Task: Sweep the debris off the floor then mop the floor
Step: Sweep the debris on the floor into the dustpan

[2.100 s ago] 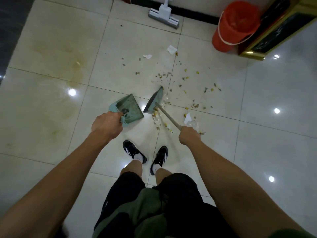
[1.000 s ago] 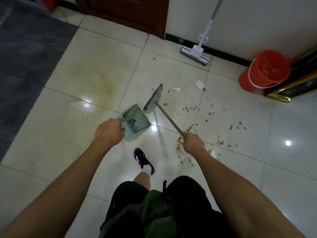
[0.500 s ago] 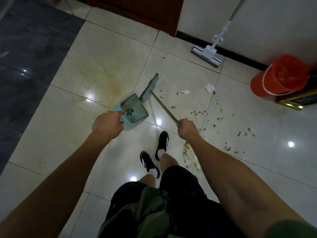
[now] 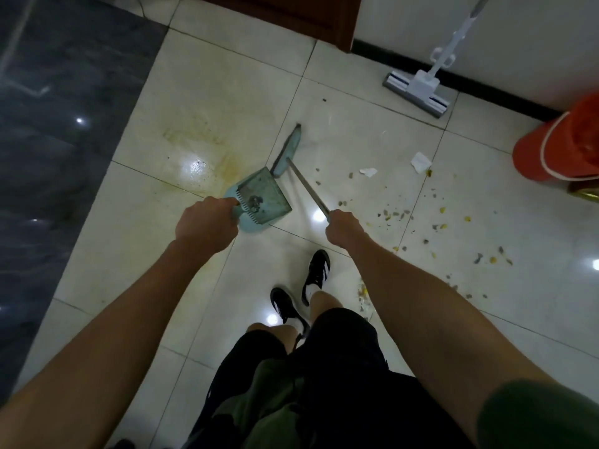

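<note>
A: the dustpan [image 4: 265, 197] handle is totally buried in the left hand [image 4: 207, 226], can't see any of it.

B: same for the top of the broom [image 4: 299, 170] stick inside the right hand [image 4: 345, 230]. Also the orange bucket [image 4: 557, 147] is chopped by the right edge, the mop [image 4: 418, 89] pole runs off the top, and the debris [image 4: 392, 215] bits are too tiny to identify.

Both arms extend forward and down, the left hand [image 4: 207, 226] closed in a fist around a handle, the right hand [image 4: 344, 229] apparently gripping likewise, its fingers hidden.
</note>
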The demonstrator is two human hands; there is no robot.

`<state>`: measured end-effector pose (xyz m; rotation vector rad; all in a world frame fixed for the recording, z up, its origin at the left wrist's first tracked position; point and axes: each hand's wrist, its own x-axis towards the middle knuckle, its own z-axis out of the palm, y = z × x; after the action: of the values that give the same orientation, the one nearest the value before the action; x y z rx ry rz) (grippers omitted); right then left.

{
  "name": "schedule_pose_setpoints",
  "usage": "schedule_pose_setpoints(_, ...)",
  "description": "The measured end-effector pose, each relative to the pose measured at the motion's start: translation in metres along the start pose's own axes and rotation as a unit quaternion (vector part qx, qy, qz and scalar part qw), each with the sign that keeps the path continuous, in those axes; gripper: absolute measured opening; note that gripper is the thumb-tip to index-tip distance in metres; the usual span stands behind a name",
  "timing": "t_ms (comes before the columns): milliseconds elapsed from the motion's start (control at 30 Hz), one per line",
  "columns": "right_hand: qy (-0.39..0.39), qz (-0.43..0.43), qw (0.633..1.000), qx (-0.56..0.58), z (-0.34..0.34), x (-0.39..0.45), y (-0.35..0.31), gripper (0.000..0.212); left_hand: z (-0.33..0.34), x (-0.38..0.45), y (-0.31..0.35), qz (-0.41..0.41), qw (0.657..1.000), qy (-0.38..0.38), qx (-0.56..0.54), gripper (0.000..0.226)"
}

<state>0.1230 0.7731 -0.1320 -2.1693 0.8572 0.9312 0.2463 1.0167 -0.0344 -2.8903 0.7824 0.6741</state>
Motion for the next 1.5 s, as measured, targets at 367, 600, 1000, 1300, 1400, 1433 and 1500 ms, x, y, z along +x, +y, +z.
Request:
schedule_pose_setpoints(367,0.041,0.104,0.994,-0.008,0.041,-0.052,0.058,0.026,0.005,0.001,0.020,0.087,0.995,-0.022,0.038,0.020)
schedule_pose_setpoints(600,0.067,0.194,0.978,0.034,0.103,-0.121,0.107,0.028,0.029,-0.033,0.030,0.160,0.985,-0.028,0.063,0.030)
schedule_pose_setpoints(1000,0.087,0.283,0.951,0.092,0.173,-0.222,0.202,0.028,0.063,-0.085,0.094,0.247,0.965,-0.014,0.080,0.028)
schedule_pose_setpoints(1300,0.104,0.280,0.944,0.138,0.192,-0.265,0.257,0.025,0.084,-0.126,0.174,0.268,0.956,-0.014,0.119,0.025)
schedule_pose_setpoints(1400,0.119,0.264,0.945,0.149,0.194,-0.268,0.262,0.024,0.085,-0.134,0.196,0.268,0.954,-0.018,0.134,0.022)
schedule_pose_setpoints(1433,0.124,0.259,0.945,0.155,0.194,-0.269,0.263,0.025,0.084,-0.136,0.202,0.270,0.953,-0.018,0.137,0.022)
schedule_pose_setpoints(1500,0.135,0.246,0.945,0.167,0.194,-0.268,0.264,0.026,0.080,-0.138,0.207,0.272,0.951,-0.016,0.145,0.024)
